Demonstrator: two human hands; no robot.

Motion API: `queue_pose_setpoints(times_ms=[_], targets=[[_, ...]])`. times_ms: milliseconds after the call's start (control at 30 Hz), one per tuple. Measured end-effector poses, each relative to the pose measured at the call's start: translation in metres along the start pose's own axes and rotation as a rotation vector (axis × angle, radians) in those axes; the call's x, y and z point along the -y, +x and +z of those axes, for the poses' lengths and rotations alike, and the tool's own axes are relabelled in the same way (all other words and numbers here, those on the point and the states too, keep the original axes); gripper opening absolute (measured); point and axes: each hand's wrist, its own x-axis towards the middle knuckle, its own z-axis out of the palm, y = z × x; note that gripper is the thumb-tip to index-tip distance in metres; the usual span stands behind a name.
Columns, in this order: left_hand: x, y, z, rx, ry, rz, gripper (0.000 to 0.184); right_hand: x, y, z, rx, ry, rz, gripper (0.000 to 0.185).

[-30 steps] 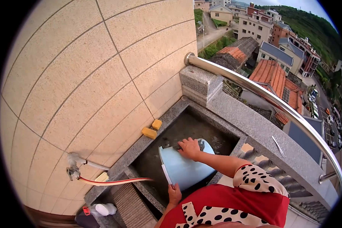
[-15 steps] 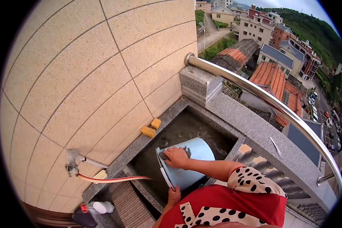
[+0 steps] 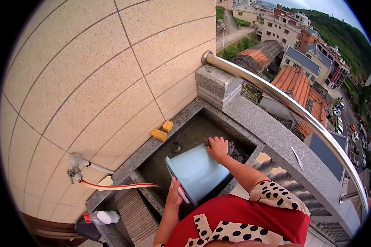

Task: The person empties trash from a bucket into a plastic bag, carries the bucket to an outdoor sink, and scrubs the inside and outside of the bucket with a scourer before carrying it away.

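A light blue bucket (image 3: 198, 171) lies on its side in a stone sink (image 3: 149, 201), its mouth facing left. My left hand (image 3: 174, 195) is closed on the bucket's rim, beside its white handle grip (image 3: 183, 195). My right hand (image 3: 218, 149) rests with bent fingers on the bucket's upper side near the base. A dark grey scrubbing pad (image 3: 207, 143) shows at the fingertips, mostly hidden under that hand.
Two yellow sponges (image 3: 159, 134) sit on the sink's ledge by the tiled wall. A tap (image 3: 75, 169) feeds a red-striped hose (image 3: 119, 187) over the ribbed washboard (image 3: 137, 212). White bottle (image 3: 108, 217) at lower left. Granite balustrade (image 3: 272, 127) with metal rail (image 3: 284, 99) on the right.
My right hand has slid with the grey pad from near the bucket's mouth towards its base. The bucket has turned slightly, and my left hand has moved up and left along with its rim.
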Motion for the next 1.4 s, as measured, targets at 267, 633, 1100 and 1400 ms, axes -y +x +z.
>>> queue_pose_setpoints(times_ms=[267, 633, 1100, 1400], targets=[[-0.01, 0.08, -0.011, -0.263, 0.263, -0.026, 0.028, 0.094, -0.073, -0.035, -0.072, 0.358, -0.458, 0.041], [0.028, 0.005, -0.025, -0.108, 0.489, 0.281, 0.039, 0.088, -0.079, -0.034, -0.07, 0.398, -0.708, 0.049], [0.06, -0.029, -0.04, -0.107, 0.629, 0.174, 0.043, 0.071, -0.025, -0.015, 0.053, 0.202, -0.423, 0.041], [0.03, -0.029, -0.038, -0.037, 0.295, 0.142, 0.051, 0.106, -0.057, -0.033, 0.093, 0.316, -0.656, 0.046]])
